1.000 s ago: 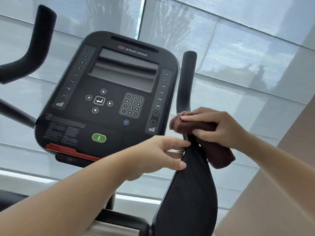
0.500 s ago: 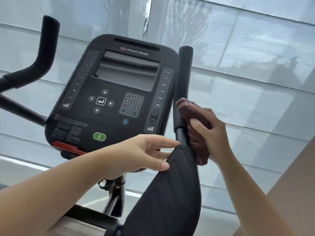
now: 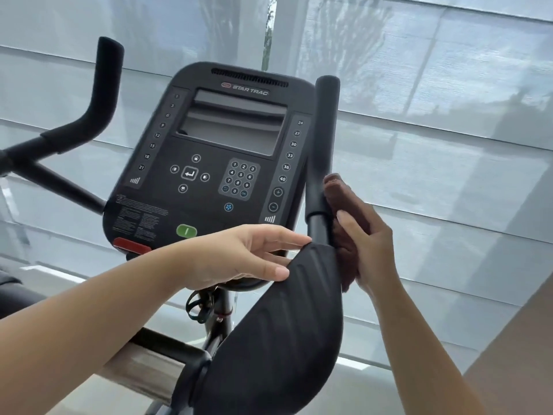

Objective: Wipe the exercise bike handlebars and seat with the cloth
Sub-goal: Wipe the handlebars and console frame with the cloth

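The bike's right handlebar [image 3: 322, 145] rises as a black upright grip beside the console, and widens below into a ribbed black elbow pad [image 3: 287, 330]. My right hand [image 3: 366, 244] presses a dark brown cloth [image 3: 339, 196] against the right side of that grip, just above the pad. My left hand [image 3: 239, 256] rests on the pad's upper left edge, fingers spread, thumb on the ribbed surface, holding nothing. The left handlebar [image 3: 98, 94] curves up at the far left, untouched. No seat shows.
The black Star Trac console [image 3: 215, 163] with screen, keypad, green and red buttons stands between the handlebars. Behind are pale window blinds [image 3: 434, 115]. A metal crossbar [image 3: 149, 360] runs below my left forearm. A beige wall [image 3: 514, 354] is at lower right.
My right hand turned from lying flat over the grip's base to standing upright along its right side, sliding the cloth up the grip. The view shifted right. My left hand stayed on the pad.
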`<act>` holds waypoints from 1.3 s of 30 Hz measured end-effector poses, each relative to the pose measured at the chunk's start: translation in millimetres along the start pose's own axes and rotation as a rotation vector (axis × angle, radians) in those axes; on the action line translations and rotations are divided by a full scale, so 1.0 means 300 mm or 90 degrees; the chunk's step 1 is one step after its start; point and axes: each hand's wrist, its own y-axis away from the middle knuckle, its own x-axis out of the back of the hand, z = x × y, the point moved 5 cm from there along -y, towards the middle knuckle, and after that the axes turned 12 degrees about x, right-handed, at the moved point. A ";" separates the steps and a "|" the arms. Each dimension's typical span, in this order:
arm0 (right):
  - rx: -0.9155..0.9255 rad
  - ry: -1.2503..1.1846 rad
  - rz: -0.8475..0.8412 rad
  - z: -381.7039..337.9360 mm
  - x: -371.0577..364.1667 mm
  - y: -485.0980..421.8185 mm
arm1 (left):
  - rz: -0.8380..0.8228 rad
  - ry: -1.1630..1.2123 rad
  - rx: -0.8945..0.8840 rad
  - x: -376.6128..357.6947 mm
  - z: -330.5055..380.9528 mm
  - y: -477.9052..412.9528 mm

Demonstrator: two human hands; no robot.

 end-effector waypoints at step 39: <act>0.205 0.230 -0.252 -0.451 -0.075 0.700 | 0.615 -0.604 0.031 -0.429 -0.214 0.631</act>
